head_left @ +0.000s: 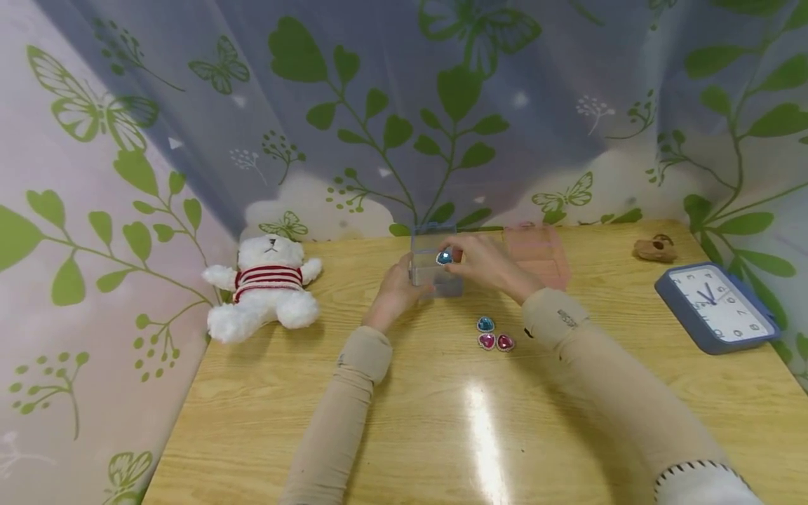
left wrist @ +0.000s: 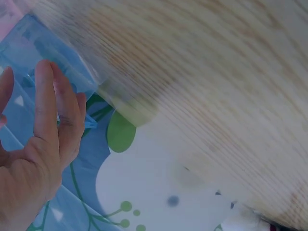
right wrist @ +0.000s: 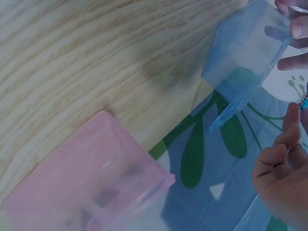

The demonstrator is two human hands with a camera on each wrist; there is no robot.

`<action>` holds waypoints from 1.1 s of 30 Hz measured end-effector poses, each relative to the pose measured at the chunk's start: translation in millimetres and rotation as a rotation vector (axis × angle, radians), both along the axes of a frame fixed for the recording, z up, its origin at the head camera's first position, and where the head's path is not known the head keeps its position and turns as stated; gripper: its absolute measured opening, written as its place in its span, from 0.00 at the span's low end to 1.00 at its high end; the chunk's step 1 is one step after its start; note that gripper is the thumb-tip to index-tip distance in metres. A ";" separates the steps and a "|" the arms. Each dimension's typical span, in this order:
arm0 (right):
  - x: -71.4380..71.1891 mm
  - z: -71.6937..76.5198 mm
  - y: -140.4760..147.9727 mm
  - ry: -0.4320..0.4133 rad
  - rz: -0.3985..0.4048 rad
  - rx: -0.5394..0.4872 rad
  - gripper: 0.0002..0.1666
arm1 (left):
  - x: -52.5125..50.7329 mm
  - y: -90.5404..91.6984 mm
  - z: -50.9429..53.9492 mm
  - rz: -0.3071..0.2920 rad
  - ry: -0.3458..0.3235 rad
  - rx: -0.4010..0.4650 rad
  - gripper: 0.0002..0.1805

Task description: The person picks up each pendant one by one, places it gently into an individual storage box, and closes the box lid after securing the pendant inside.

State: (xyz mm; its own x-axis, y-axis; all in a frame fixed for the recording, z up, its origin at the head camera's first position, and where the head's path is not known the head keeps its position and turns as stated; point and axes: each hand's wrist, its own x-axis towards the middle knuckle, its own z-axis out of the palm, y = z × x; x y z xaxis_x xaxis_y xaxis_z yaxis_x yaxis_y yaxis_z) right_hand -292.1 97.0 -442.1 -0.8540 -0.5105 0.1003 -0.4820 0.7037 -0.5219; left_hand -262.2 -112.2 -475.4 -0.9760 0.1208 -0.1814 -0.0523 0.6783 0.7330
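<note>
A see-through blue plastic box point(head_left: 447, 287) stands near the back edge of the table, its lid point(head_left: 433, 238) raised at the far side. My left hand point(head_left: 400, 286) holds the box by its left side; in the left wrist view, fingers point(left wrist: 45, 103) lie along its wall. Between thumb and fingers, my right hand point(head_left: 485, 263) pinches a blue heart-shaped gem point(head_left: 445, 257) over the box. Only a sliver of that gem point(right wrist: 303, 102) shows in the right wrist view. Closer to me lie another blue gem point(head_left: 485, 324) and two pink heart gems point(head_left: 486, 341).
Behind my right hand is a see-through pink box point(head_left: 555, 259). A white teddy bear point(head_left: 268, 287) in a striped top sits at left. On the right are a blue-framed clock point(head_left: 716, 308) and a small brown object point(head_left: 655, 249). Patterned curtain point(head_left: 379, 133) hangs behind the table.
</note>
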 end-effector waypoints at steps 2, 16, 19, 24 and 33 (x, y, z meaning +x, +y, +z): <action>-1.1 -1.1 -2.0 -0.007 0.000 0.000 0.21 | -0.3 0.6 -0.5 -0.002 0.000 -0.004 0.50; -10.4 -9.0 -25.4 0.046 -0.023 0.104 0.20 | -3.2 -1.5 -3.9 0.020 0.014 0.010 0.49; -12.3 -11.4 -27.3 0.050 -0.019 0.120 0.20 | -4.4 -0.7 -2.8 0.019 0.019 0.027 0.49; -15.1 -17.0 -30.3 0.057 -0.016 0.148 0.19 | -5.0 0.8 -1.5 0.013 0.016 0.035 0.48; -17.9 -21.7 -42.6 0.051 -0.010 0.212 0.21 | -4.1 1.4 0.4 0.029 -0.006 0.013 0.48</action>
